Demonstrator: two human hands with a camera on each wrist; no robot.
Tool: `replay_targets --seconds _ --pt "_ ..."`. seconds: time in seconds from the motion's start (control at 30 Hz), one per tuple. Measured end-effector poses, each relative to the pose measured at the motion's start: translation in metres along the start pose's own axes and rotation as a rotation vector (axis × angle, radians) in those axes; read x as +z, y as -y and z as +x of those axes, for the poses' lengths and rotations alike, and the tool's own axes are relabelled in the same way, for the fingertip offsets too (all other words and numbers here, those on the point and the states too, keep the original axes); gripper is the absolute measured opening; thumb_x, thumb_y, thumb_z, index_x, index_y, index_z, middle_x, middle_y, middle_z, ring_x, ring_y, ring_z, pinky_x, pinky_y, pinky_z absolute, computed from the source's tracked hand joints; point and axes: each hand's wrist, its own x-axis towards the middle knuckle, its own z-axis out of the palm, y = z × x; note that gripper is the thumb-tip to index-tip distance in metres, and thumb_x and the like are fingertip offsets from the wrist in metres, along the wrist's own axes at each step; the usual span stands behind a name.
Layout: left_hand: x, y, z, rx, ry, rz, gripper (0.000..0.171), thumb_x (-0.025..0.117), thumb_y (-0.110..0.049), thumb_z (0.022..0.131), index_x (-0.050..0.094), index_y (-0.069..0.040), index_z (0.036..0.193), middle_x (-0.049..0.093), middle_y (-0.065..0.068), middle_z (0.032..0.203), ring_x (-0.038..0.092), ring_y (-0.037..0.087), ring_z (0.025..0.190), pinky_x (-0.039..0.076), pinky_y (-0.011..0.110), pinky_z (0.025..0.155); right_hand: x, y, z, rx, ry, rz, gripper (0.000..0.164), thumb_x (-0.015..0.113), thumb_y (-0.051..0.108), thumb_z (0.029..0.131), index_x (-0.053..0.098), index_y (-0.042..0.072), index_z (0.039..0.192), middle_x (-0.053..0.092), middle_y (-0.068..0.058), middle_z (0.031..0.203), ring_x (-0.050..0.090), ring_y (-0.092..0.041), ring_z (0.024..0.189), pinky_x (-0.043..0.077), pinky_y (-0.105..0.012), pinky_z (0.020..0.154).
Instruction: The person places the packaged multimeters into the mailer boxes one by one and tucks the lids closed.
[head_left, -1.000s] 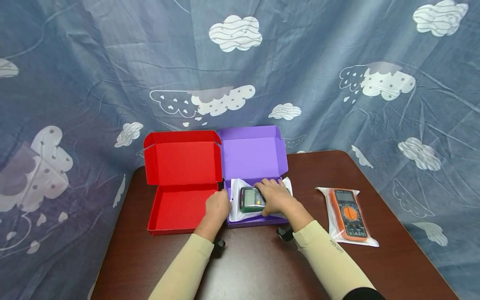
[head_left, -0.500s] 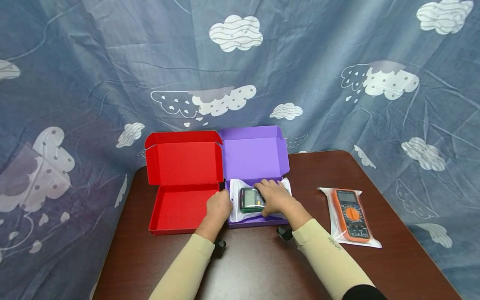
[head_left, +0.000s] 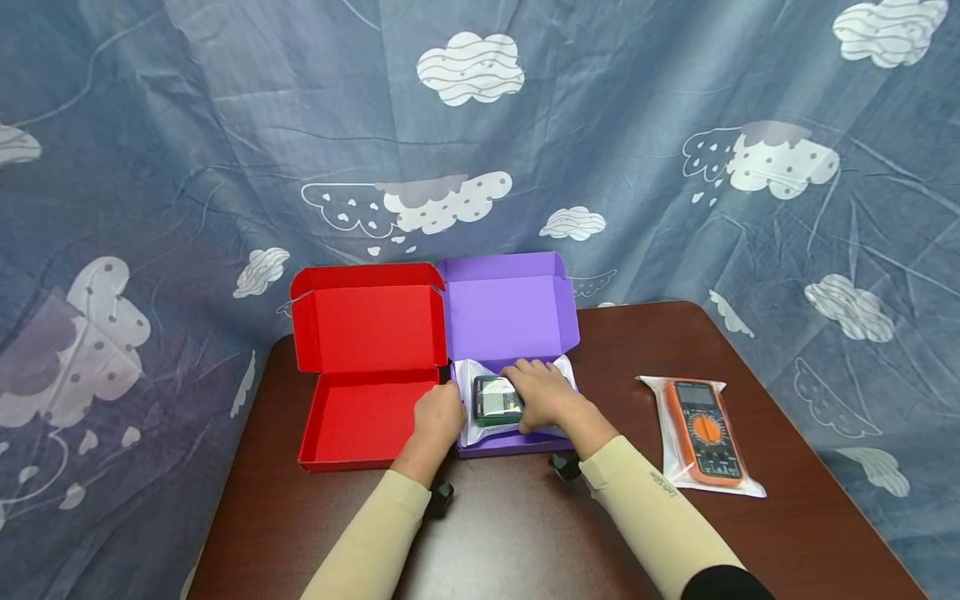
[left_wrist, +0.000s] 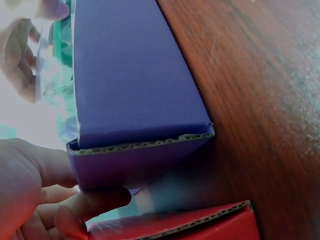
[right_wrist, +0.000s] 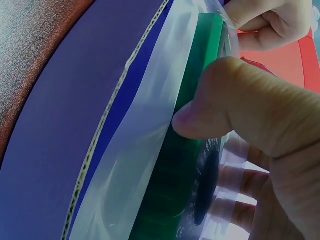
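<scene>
A green multimeter (head_left: 493,403) in a clear plastic bag (head_left: 467,432) lies in the purple cardboard box (head_left: 517,448), whose lid stands up at the back. My right hand (head_left: 546,395) grips the bagged multimeter from above. In the right wrist view its thumb (right_wrist: 200,120) presses the green side and the other fingers wrap the far side, past the dark dial (right_wrist: 207,187). With my left hand (head_left: 439,412) I pinch the purple box's left side wall, thumb inside and a finger outside, as the left wrist view shows. Part of the multimeter's face is hidden under my right hand.
A red cardboard box (head_left: 367,462) with its lid up stands directly left of the purple one. Farther right on the brown table (head_left: 510,525) lies an orange multimeter (head_left: 705,433) in a clear bag. A blue cloud-patterned curtain (head_left: 637,167) hangs behind the table.
The bagged green multimeter has shifted slightly left within the purple box, my right hand moving with it. My left hand stays at the box's left wall.
</scene>
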Motion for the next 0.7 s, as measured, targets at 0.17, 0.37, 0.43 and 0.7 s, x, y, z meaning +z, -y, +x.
replay_targets --seconds 0.17,0.37,0.43,0.7 --pt "-0.0003 0.0004 -0.0003 0.008 -0.007 0.002 0.011 0.068 -0.012 0.089 0.069 -0.003 0.083 0.07 0.015 0.076 0.068 0.031 0.069 0.055 0.044 0.055 0.0006 0.0013 0.0016 -0.019 -0.015 0.011 0.093 0.098 0.023 0.051 0.057 0.01 0.133 0.059 -0.007 0.121 0.054 -0.034 0.114 0.042 -0.055 0.098" --pt "0.0007 0.001 -0.0003 0.028 -0.023 0.0 0.01 0.071 -0.012 0.087 0.069 -0.004 0.08 0.07 0.015 0.075 0.068 0.031 0.066 0.054 0.044 0.053 -0.0013 0.0045 0.0043 -0.031 -0.002 0.003 0.095 0.097 0.025 0.051 0.056 0.01 0.136 0.059 -0.007 0.124 0.054 -0.034 0.117 0.042 -0.054 0.1" --pt "0.0006 0.0011 -0.0003 0.031 -0.023 -0.002 0.011 0.073 -0.013 0.086 0.069 -0.004 0.081 0.07 0.014 0.075 0.067 0.03 0.066 0.053 0.043 0.053 -0.0017 0.0056 0.005 -0.031 0.003 0.001 0.095 0.097 0.026 0.052 0.056 0.011 0.136 0.059 -0.007 0.124 0.054 -0.033 0.118 0.042 -0.054 0.102" --pt "0.0001 0.002 -0.0004 0.031 -0.008 -0.006 0.01 0.074 -0.012 0.085 0.068 -0.005 0.08 0.07 0.014 0.076 0.067 0.03 0.066 0.054 0.043 0.054 0.0006 0.0092 0.0041 -0.034 0.05 -0.014 0.099 0.099 0.027 0.052 0.055 0.013 0.14 0.058 -0.005 0.128 0.054 -0.032 0.12 0.038 -0.056 0.107"
